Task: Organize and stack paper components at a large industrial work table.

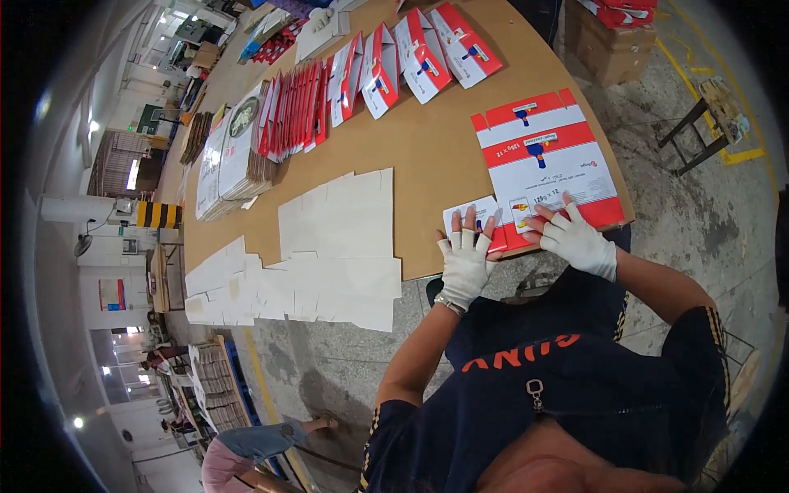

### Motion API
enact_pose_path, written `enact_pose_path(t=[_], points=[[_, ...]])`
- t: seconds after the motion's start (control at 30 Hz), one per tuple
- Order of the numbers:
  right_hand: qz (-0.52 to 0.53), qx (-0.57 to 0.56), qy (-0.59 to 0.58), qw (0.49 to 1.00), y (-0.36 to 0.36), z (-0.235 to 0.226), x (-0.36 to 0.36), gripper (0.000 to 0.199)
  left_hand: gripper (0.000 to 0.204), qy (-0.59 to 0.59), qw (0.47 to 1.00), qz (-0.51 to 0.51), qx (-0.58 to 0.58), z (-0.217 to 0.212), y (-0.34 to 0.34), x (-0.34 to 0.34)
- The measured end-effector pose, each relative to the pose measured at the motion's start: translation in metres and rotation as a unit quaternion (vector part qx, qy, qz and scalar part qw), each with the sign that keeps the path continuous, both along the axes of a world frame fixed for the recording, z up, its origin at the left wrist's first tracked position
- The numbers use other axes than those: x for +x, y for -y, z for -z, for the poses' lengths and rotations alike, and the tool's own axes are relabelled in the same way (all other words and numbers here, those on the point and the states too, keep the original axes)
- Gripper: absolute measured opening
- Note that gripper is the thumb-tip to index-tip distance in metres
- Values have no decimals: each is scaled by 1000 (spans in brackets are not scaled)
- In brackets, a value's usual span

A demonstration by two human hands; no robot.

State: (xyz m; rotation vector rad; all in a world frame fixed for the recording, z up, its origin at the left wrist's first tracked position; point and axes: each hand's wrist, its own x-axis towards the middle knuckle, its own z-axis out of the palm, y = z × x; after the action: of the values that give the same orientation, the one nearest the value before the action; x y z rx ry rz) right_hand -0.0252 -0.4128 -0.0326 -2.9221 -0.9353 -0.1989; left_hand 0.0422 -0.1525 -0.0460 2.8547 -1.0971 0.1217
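A red and white printed carton blank (pixel 546 168) lies flat at the table's right front edge. Both hands wear white fingerless gloves. My left hand (pixel 466 261) rests with fingers stretched over a smaller white and red flap at the blank's left side. Spread flat on the blank's lower part is my right hand (pixel 578 241), pressing near its front edge. Neither hand grips anything that I can see. Left of my left hand lie plain white cardboard blanks (pixel 341 234), some reaching over the table edge.
Several folded red and white cartons (pixel 423 66) stand in a row across the table (pixel 444 148). Left of them lies a stack of flat cardboard (pixel 238 152). A brown box (pixel 608 51) and a wooden stool (pixel 713 119) stand beyond the right edge. Another person (pixel 246 460) is at lower left.
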Motion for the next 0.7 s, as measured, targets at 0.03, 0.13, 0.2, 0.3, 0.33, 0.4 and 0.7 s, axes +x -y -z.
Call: enact_pose_path(t=[0.03, 0.13, 0.2, 0.3, 0.33, 0.4, 0.7], points=[[0, 1, -3, 1000, 0, 2, -1, 47, 75, -3, 1000, -11, 19, 0, 2, -1], [7, 3, 5, 1000, -1, 6, -3, 48, 73, 4, 1000, -13, 24, 0, 4, -2], [9, -32, 32, 999, -1, 7, -3, 45, 72, -1, 999, -14, 33, -3, 4, -3], [0, -15, 31, 999, 0, 11, -3, 45, 70, -10, 999, -13, 37, -9, 7, -4], [-5, -15, 30, 999, 2, 12, -3, 45, 70, -13, 999, -9, 34, -11, 7, -3], [-18, 20, 2, 1000, 5, 10, -3, 47, 70, -47, 999, -11, 8, -17, 8, 0], [-39, 181, -63, 981, 5, -14, 1, 57, 63, -65, 983, -136, -109, -22, 50, 57]])
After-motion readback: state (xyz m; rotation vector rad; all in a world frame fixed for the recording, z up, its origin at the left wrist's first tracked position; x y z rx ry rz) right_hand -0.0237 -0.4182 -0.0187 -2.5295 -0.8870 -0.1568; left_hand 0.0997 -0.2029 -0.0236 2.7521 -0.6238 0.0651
